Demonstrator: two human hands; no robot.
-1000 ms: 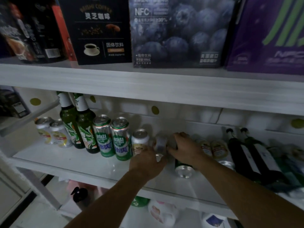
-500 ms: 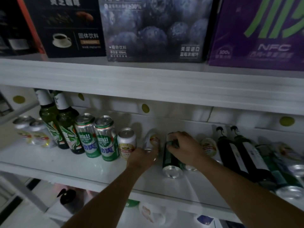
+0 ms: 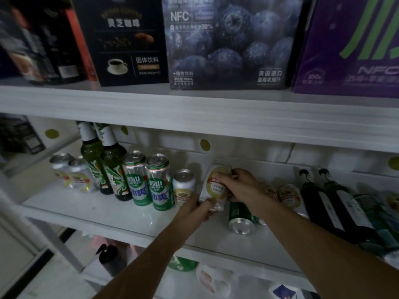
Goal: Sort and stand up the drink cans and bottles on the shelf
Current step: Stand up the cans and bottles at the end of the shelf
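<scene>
On the white shelf (image 3: 112,214) a short white and gold can (image 3: 216,186) is nearly upright, gripped by both hands. My left hand (image 3: 197,209) holds its base and my right hand (image 3: 241,186) wraps its upper right side. Just left of it another short white can (image 3: 184,187) stands upright. Further left stand two tall green cans (image 3: 149,180), two green bottles (image 3: 105,167) and two short cans (image 3: 73,175). A green can (image 3: 240,219) lies on its side under my right wrist. More short cans (image 3: 289,196) and dark bottles (image 3: 330,203) lie on the right.
The upper shelf board (image 3: 216,117) hangs low over the cans, loaded with a coffee box (image 3: 127,39), a blueberry juice box (image 3: 231,39) and a purple box (image 3: 349,46). Bags and a dark pump bottle (image 3: 106,255) sit on the level below.
My right hand left the lying green can and joined my left on the white and gold can, which has tipped up from lying to nearly upright.
</scene>
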